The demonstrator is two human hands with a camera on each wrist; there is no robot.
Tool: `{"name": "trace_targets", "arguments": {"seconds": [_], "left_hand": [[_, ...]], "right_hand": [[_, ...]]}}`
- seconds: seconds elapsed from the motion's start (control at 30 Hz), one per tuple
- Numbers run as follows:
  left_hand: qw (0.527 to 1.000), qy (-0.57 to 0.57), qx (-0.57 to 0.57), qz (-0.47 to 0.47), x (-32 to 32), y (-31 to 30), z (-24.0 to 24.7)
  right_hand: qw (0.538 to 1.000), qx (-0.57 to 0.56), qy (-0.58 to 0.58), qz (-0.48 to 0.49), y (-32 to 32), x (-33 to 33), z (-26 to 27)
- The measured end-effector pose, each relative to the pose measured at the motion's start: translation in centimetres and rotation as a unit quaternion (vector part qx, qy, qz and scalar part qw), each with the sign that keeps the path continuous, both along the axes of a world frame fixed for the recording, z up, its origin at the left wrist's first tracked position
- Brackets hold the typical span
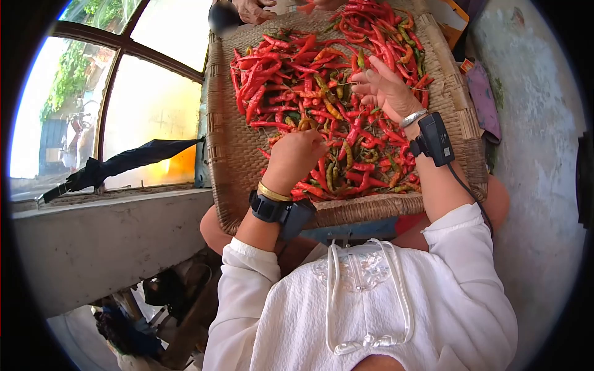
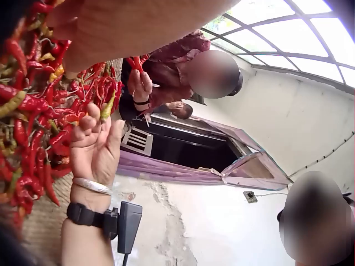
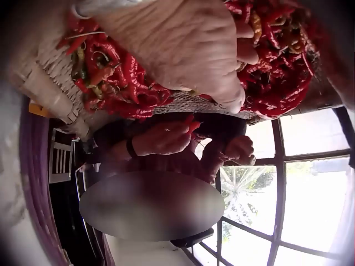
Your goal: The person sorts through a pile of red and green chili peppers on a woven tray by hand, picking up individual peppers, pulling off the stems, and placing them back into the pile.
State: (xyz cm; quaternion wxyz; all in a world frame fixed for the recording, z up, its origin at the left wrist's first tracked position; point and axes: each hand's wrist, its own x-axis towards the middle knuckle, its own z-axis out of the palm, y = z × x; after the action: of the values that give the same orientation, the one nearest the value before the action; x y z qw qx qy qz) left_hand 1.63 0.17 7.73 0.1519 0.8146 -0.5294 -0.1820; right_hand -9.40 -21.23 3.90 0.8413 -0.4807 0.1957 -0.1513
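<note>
Peppers (image 1: 255, 77), red w/ some green, lie mixed mid-frame; R hand (image 1: 393, 94) open upper right; L hand (image 1: 294, 157) curled, can't tell if gripping

Black umbrella (image 1: 133, 162), furled, lies along dark-framed window (image 1: 117, 43); purple cloth (image 2: 147, 167) edges dark opening (image 2: 186, 146); pale wall (image 2: 299, 111), cracked.

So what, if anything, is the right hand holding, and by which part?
Can't tell: a yellowish pepper shows at the right hand, between thumb and fingers, contact unclear.
</note>
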Motion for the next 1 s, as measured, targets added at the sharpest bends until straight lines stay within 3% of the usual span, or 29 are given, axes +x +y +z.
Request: {"name": "trace_targets", "arguments": {"seconds": [0.13,0.17,0.2,0.27,0.33,0.4,0.47,0.53,0.57,0.63,0.67,0.73,0.8,0.87,0.9,0.93,1.0], "left_hand": [[0.994,-0.077,0.05,-0.054,-0.9,-0.5,-0.3],[0.994,-0.076,0.051,-0.054,-1.0,-0.6,0.1],[0.993,-0.09,0.053,-0.061,-1.1,-0.7,0.5],[0.991,-0.105,0.054,-0.069,-1.5,-1.0,0.7],[0.987,-0.122,0.082,-0.057,-2.0,-1.6,0.8],[0.988,-0.118,0.079,-0.057,-1.8,-1.9,-0.1],[0.989,-0.109,0.075,-0.059,-0.9,-2.4,-2.5],[0.991,0.046,-0.1,-0.071,0.5,-2.4,-4.4],[0.996,0.006,-0.051,-0.07,1.0,-2.2,-4.6],[0.995,-0.006,-0.074,-0.059,1.9,-2.3,-5.5],[0.994,-0.016,-0.094,-0.051,2.2,-2.2,-6.1],[0.993,-0.018,-0.106,-0.056,1.6,-2.5,-5.6],[0.991,-0.019,-0.12,-0.059,0.6,-2.8,-5.4],[0.994,0.001,-0.08,-0.079,-0.4,-3.1,-5.4],[0.994,-0.029,-0.026,-0.099,-0.9,-3.3,-5.4],[0.994,-0.028,-0.026,-0.099,-1.2,-3.4,-5.6],[0.992,-0.067,0.003,-0.108,-1.8,-3.7,-5.9]], "right_hand": [[0.988,-0.103,0.102,-0.046,0.8,0.4,-0.7],[0.957,-0.218,0.18,0.067,1.2,0.5,-0.9],[0.894,-0.326,0.252,0.177,1.8,0.5,-0.8],[0.769,-0.547,0.247,0.22,3.8,0.4,-0.3],[0.664,-0.591,0.333,0.314,5.5,0.8,0.2],[0.63,-0.622,0.329,0.329,6.4,0.4,1.1],[0.634,-0.641,0.315,0.296,6.7,0.5,-0.5],[0.632,-0.633,0.327,0.305,6.2,0.6,-0.4],[0.655,-0.61,0.323,0.307,5.8,0.5,-0.4],[0.692,-0.558,0.328,0.319,4.3,0.6,-0.2],[0.725,-0.547,0.312,0.278,3.4,0.4,-0.7],[0.836,-0.388,0.323,0.215,1.8,0.0,0.2],[0.915,-0.283,0.272,0.093,0.6,-0.2,-0.1],[0.929,-0.239,0.274,0.071,0.1,-0.2,0.7],[0.984,-0.107,0.135,-0.047,0.2,0.0,0.3],[0.986,0.032,-0.011,-0.164,0.2,0.2,-0.1],[0.993,0.022,-0.023,-0.118,-0.3,-0.1,-0.9]]}}
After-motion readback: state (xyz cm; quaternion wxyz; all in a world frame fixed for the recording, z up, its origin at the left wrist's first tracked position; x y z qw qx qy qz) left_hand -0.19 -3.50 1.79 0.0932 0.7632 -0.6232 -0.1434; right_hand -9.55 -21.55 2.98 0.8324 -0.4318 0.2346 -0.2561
